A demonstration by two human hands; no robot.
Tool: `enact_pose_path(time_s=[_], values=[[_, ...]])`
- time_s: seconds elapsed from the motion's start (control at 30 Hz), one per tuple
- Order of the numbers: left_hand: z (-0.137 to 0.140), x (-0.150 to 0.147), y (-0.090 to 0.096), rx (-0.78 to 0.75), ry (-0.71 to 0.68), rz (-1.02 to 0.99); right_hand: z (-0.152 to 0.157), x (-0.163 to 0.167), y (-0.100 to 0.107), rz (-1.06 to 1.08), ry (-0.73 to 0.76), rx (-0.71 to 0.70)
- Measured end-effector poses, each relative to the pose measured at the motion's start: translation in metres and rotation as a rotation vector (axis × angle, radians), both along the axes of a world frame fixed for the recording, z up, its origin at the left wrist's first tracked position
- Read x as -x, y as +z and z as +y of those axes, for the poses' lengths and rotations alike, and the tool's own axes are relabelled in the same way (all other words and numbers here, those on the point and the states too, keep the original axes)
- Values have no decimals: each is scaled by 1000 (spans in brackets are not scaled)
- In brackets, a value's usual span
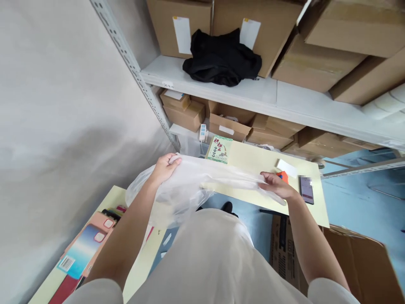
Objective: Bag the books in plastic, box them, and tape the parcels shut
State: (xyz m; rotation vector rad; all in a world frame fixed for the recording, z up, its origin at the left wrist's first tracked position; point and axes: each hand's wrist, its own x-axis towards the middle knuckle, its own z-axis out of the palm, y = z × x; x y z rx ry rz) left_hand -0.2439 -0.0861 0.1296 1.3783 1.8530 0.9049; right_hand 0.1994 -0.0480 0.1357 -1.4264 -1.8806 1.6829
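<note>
A thin, see-through plastic bag (pixel 218 174) is stretched sideways in front of my body, over the pale yellow table (pixel 303 169). My left hand (pixel 166 166) grips its left end, thumb on top. At the other end, my right hand (pixel 276 184) pinches the gathered plastic, and a loose tip hangs past the fingers. More crumpled film from the bag droops below and left of my left hand. Behind the bag lies a green-bordered booklet (pixel 220 149). Close to my right hand are an orange object (pixel 282 176), partly hidden, and a white box (pixel 287 167).
A phone (pixel 306 189) rests at the table's right end. Phone cases (pixel 85 245) are stacked on a side table at left. Shelves ahead hold cardboard boxes (pixel 228 122) and a black cloth (pixel 223 59). An open carton (pixel 357 257) stands at lower right.
</note>
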Motion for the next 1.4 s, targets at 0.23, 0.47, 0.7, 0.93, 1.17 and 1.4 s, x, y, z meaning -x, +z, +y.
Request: enact_pose_path(time_s=[0.23,0.47,0.7,0.93,1.17,1.4], values=[[42,-18,-6,43,-11,273,9,-78,-29,-51,-369,-28],[74,-60,-65,100,62,406,29,-88,-120,-253,-673,-411],[85,-81,-108,226,133,314,23,-95,-188,-257,-747,-337],[71,-120,-118,82,107,559,4,-89,-201,-352,-690,-566],[40,-190,-159,309,-660,753,-17,-55,-218,-394,-255,-376],[25,-182,-190,670,-692,760,-17,-46,-234,-471,-194,-197]])
